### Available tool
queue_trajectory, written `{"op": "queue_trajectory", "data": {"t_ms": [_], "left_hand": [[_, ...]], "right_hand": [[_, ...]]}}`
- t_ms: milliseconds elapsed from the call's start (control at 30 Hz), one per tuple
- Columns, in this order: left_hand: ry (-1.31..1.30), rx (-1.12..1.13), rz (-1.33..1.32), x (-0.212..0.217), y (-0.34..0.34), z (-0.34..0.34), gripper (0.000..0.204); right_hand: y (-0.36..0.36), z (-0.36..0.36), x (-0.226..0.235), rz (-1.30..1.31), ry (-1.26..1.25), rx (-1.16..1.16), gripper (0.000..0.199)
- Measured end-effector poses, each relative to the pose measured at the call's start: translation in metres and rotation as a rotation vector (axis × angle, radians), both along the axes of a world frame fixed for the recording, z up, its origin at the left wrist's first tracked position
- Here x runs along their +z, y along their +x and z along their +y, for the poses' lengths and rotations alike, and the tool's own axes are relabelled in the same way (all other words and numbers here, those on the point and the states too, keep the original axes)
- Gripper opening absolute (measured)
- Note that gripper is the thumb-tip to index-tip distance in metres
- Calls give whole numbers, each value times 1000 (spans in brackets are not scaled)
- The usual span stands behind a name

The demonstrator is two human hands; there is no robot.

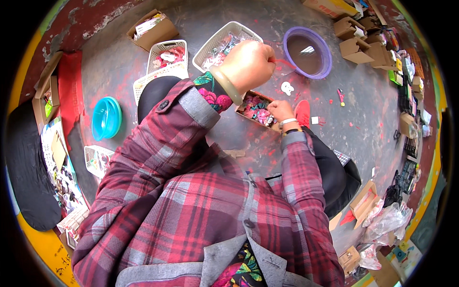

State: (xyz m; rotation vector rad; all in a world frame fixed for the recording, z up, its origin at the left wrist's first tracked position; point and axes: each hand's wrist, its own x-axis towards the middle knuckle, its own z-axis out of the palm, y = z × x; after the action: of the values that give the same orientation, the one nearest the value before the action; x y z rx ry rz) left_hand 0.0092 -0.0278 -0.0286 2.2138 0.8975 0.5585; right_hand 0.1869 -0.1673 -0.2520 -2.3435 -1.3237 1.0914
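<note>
My left hand (249,63), wearing a pale bangle, is raised over the floor in a closed fist. A faint reddish strip shows beside its fingers, but what they hold is too unclear to name. Below and to its right is a small cardboard box (245,111) filled with pink, red and teal decorative pieces (258,109). My right hand (281,111) is closed at the right end of this box, its fingers bent over the edge by the pieces. A white basket (196,61) with wrapped small items stands behind my left hand.
A purple basin (329,60) of dark water stands at the far right. Beyond my left knee are a smaller white basket (152,53) and a cardboard box (167,29). Teal basins (116,117) sit at the left. Boxes (356,50) line the right wall. A white cutout (287,88) lies on the floor.
</note>
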Motion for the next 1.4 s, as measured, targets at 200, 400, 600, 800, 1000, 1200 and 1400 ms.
{"op": "queue_trajectory", "data": {"t_ms": [200, 400, 600, 800, 1000, 1200, 1400], "left_hand": [[-26, -14, 4, 1, 0, -3, 16], [-54, -1, 33, 1, -1, -2, 16], [-48, -5, 49, -4, -1, 0, 16], [-94, -5, 46, -4, -3, 0, 17], [-73, -7, 40, -8, -2, 4, 18], [-91, 20, 38, -4, -2, 11, 20], [-203, 35, 23, -2, -6, 21, 24]], "right_hand": [[-7, -13, -75, -153, -278, 87, 33], [-14, 0, -76, -171, -342, 77, 38], [-18, -4, -87, -305, -291, 115, 31], [-19, 3, -66, -359, -282, 160, 27], [0, -1, -50, 211, -160, -207, 16], [3, 11, 78, 1162, 23, -363, 9], [16, 6, 225, 1137, 428, -184, 12]]}}
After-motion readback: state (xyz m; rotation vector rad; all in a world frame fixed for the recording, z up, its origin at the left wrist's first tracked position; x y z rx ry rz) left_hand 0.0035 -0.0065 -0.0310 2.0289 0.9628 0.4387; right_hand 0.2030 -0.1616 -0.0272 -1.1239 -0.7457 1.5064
